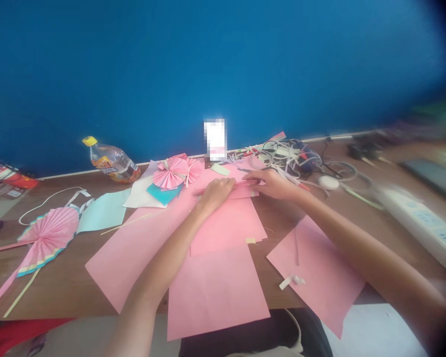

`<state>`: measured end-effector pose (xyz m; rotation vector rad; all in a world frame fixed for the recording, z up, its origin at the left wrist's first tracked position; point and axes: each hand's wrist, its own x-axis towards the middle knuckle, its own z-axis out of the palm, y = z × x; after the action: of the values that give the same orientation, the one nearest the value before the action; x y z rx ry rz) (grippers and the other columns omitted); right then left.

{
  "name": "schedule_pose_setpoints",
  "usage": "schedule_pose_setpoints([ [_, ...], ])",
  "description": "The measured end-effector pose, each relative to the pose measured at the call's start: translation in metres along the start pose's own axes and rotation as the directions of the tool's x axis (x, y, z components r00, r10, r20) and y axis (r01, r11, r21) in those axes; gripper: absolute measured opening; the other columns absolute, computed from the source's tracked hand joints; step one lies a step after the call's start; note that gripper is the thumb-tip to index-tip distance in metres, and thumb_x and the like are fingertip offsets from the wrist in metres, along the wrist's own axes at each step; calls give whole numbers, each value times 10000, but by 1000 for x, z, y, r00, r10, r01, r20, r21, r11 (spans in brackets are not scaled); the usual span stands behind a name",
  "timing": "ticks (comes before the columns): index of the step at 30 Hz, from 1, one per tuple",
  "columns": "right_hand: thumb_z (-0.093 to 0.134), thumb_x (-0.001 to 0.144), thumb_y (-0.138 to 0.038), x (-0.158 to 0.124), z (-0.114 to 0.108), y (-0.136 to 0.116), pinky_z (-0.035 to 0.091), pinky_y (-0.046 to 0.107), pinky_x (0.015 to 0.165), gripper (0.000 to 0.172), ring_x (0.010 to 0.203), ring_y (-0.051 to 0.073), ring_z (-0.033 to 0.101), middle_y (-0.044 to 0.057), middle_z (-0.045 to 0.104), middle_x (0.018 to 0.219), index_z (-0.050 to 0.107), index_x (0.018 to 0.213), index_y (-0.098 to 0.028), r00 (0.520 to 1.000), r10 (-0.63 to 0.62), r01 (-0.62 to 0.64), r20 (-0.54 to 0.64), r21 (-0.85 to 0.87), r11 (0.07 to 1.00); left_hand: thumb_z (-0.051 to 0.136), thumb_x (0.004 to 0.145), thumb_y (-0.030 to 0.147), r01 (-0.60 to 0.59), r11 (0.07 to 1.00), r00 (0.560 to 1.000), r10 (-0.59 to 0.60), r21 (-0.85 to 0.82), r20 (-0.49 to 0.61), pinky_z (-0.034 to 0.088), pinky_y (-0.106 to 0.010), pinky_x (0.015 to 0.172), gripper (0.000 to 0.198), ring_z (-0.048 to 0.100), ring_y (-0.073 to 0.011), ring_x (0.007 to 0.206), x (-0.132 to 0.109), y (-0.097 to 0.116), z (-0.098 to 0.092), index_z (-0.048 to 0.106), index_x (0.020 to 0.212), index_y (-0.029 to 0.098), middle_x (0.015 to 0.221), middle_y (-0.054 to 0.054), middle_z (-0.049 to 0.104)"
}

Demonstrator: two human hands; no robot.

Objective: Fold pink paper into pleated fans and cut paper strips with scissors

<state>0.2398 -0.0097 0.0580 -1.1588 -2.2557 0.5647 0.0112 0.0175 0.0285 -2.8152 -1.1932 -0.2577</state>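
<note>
Over the middle of the table, my left hand (219,192) presses closed fingers on a narrow, folded pink paper (243,184). At the paper's other end my right hand (273,182) pinches it between thumb and fingers. A thin dark thing shows by the right fingertips; I cannot make out its kind. Beneath both hands lie overlapping pink paper sheets (217,290), one reaching over the near table edge. Just beyond my left hand rest pink pleated paper rosettes (170,173) and a teal paper piece (164,194).
At left lie a pink pleated paper fan (54,230) and a light blue sheet (106,210). A tilted plastic bottle (113,161) is near the blue wall (223,64). Tangled cords and strips (286,153) sit behind my right hand; a power strip (423,218) is far right.
</note>
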Motion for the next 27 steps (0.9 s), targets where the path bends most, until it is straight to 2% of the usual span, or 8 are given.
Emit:
schedule_pose_setpoints([
  [6,507,877,-261,0,1,1,501,291,749,306,796,175,649,58,737,1030,694,1109,-191,999,-11,11,37,14,1000,336,1021,341,6,1000,1000,-6,-21,-15,421,-330,751,275,642,-237,877,-2,0,1,557,988,181,913,-89,677],
  [12,517,822,-174,0,10,4,497,285,703,310,740,167,637,51,743,944,709,1064,-188,1000,5,-4,-11,5,1000,338,1021,336,-10,1000,1000,9,-25,-18,419,-336,754,279,647,-241,887,-2,1,2,562,982,174,919,-86,683],
  [20,527,854,-224,0,12,1,479,282,693,217,739,171,636,42,737,856,717,947,-176,998,38,-34,-44,77,996,340,1020,341,-31,999,999,31,-19,-10,425,-331,758,291,652,-241,907,-3,3,2,568,968,169,936,-90,689],
  [27,495,891,-219,1,14,6,454,295,726,232,701,174,618,54,732,857,717,939,-173,998,-19,17,-54,-36,999,311,1027,362,-30,999,994,34,-40,99,423,-304,702,307,675,-246,887,-3,1,-8,561,1003,184,940,-86,705],
])
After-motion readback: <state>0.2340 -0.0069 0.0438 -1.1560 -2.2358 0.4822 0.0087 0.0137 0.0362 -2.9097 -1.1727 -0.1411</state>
